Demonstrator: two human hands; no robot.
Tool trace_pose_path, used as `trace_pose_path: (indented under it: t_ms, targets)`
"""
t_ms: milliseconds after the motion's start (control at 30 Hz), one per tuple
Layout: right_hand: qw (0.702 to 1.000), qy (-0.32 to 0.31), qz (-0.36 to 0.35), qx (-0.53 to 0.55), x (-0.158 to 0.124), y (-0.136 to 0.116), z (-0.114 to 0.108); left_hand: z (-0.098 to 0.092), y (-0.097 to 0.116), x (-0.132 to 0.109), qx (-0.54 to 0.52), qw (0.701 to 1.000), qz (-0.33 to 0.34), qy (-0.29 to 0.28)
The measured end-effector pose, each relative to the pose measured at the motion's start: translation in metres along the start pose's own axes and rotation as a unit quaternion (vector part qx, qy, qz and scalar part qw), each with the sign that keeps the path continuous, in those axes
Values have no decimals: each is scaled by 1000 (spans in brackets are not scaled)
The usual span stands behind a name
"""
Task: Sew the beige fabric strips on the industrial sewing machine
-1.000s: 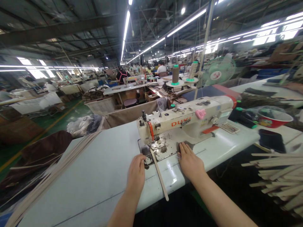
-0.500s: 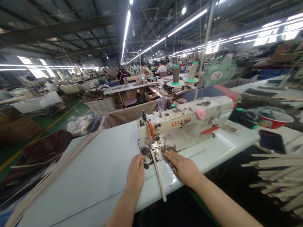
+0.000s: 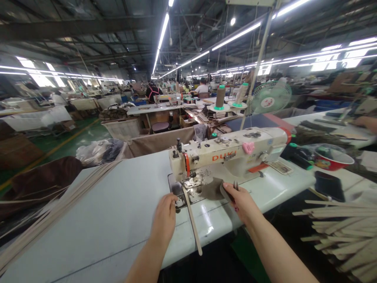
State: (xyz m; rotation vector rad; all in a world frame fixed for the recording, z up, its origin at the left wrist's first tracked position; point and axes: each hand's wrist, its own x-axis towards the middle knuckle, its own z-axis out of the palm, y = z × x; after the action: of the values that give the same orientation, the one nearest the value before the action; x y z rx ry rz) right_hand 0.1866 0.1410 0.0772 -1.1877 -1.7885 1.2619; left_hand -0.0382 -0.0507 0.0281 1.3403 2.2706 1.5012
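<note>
A pale narrow strip [image 3: 193, 224] runs from under the needle area of the sewing machine [image 3: 232, 151] and hangs over the table's front edge. My left hand [image 3: 165, 214] lies left of the strip, fingertips pressed together at the needle plate's edge; anything between them is hidden. To the right, my right hand [image 3: 243, 200] is raised a little and closed around what look like small thread snips [image 3: 235, 185], whose two metal points stick up. A thin, curved grey-brown edge also shows at its fingers, beside a dark patch that may be fabric or shadow.
Long pale strips [image 3: 67, 204] trail along the table's left side. More strips [image 3: 347, 228] are bundled at the lower right. Thread cones [image 3: 220, 98] and a green fan [image 3: 271, 97] stand behind the machine. A red-and-white bowl [image 3: 334, 159] sits at right.
My right hand has lifted from lying flat by the needle plate and moved right, now closed with metal points showing. My left hand stays by the plate. The view has shifted slightly.
</note>
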Motion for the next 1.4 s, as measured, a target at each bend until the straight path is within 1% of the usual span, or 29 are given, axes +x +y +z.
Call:
trace_pose_path:
  t_ms: [133, 200, 267, 333, 367, 433, 467, 500, 533, 600, 633, 700, 767, 800, 833, 867, 900, 967, 1033, 1100, 1200, 1333, 1400]
  targets:
    - [996, 42, -42, -67, 12, 6, -2, 0, 1, 0, 8, 1000, 5, -4]
    - [990, 56, -70, -111, 11, 5, 2, 0, 1, 0, 12, 1000, 4, -7]
    - [983, 48, -102, -144, 3, 3, 11, 0, 1, 0, 15, 1000, 2, -9]
    - [965, 11, -161, -206, -8, 3, 25, 0, 1, 0, 18, 1000, 1, -13]
    - [947, -12, -198, -251, -13, 5, 32, -1, 1, 0, 19, 1000, 0, -16]
    - [898, -49, -259, -351, -22, 10, 43, -1, 1, -1, 19, 1000, -3, -18]
    - [877, -55, -274, -392, -25, 14, 48, -1, 1, -1, 17, 1000, -3, -18]
    - [864, -54, -274, -420, -29, 18, 51, -1, 1, -1, 16, 1000, -3, -18]
    - [857, -49, -267, -439, -33, 21, 53, -1, 1, -2, 14, 1000, -2, -17]
    - [852, -48, -249, -458, -43, 23, 57, 0, 1, -2, 14, 1000, 1, -16]
    - [851, -60, -251, -458, -48, 21, 60, 1, 1, -2, 14, 1000, 3, -15]
    - [843, -115, -291, -438, -59, 14, 67, 2, 1, -2, 15, 1000, 8, -14]
    - [823, -186, -355, -403, -64, 4, 74, 3, 2, -1, 18, 1000, 15, -10]
    - [814, -209, -377, -389, -63, 0, 77, 3, 2, 0, 20, 1000, 18, -9]
    - [812, -216, -383, -384, -59, -4, 78, 3, 2, 0, 23, 999, 21, -8]
    - [815, -207, -374, -390, -54, -6, 77, 2, 2, 0, 25, 999, 23, -8]
    - [823, -185, -354, -404, -47, -6, 76, 2, 1, -1, 27, 999, 26, -9]
    - [834, -121, -301, -446, -36, -1, 69, 1, 0, -2, 31, 999, 29, -10]
    - [830, -57, -260, -491, -30, 10, 60, 1, -2, -3, 40, 999, 35, -7]
    - [818, -12, -245, -520, -26, 21, 52, 3, -4, -3, 53, 997, 51, -10]
    - [813, 6, -259, -522, -10, 32, 38, 6, -6, -4, 85, 992, 88, -29]
    - [816, 15, -259, -516, 39, 31, 22, 8, -3, -4, 141, 978, 138, -63]
    - [816, 11, -263, -515, 63, 27, 17, 8, -1, -4, 163, 971, 151, -85]
